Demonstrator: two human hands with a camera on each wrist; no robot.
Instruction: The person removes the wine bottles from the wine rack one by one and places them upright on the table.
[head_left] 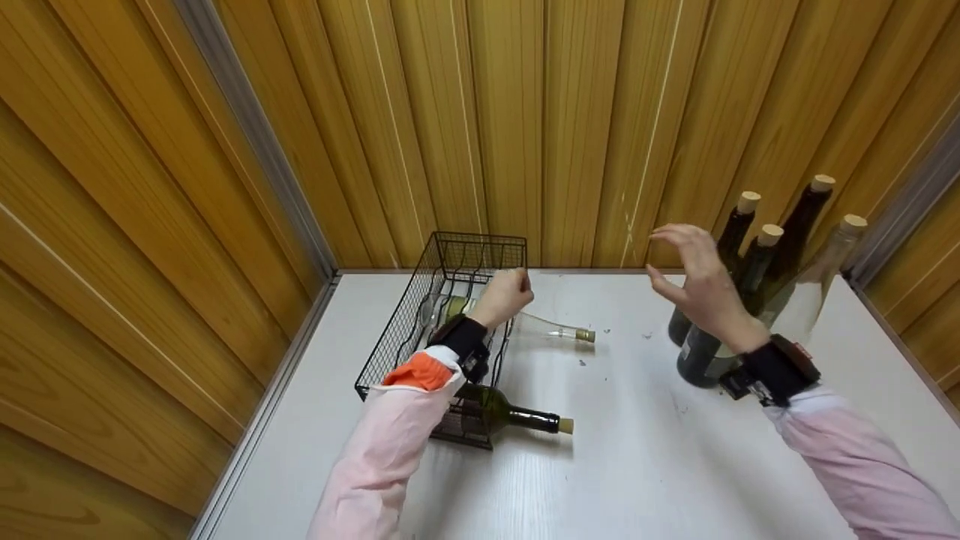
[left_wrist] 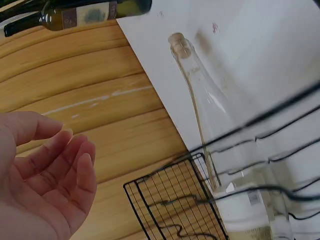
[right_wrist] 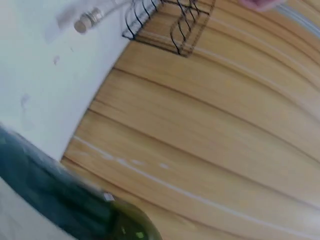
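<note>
My left hand (head_left: 504, 296) hovers over the black wire rack (head_left: 442, 244), fingers loosely curled, holding nothing. Below it a clear bottle (left_wrist: 212, 107) with a cork lies across the rack, its neck sticking out to the right. Nearer the front, a dark green corked bottle (head_left: 491, 411) lies in the same rack. At the right, my right hand (head_left: 705, 289) is raised beside a group of standing corked bottles, thumb and fingers spread apart with nothing between them. It overlaps a dark bottle (head_left: 735, 232) in the head view; a dark green bottle (right_wrist: 60, 190) shows close up in the right wrist view.
Behind the right hand stand a tall brown bottle (head_left: 799, 225) and a clear bottle (head_left: 814, 289). The white table (head_left: 600, 465) meets a wood-panelled wall (head_left: 577, 135) at the back, with another panelled wall (head_left: 135, 225) along the left.
</note>
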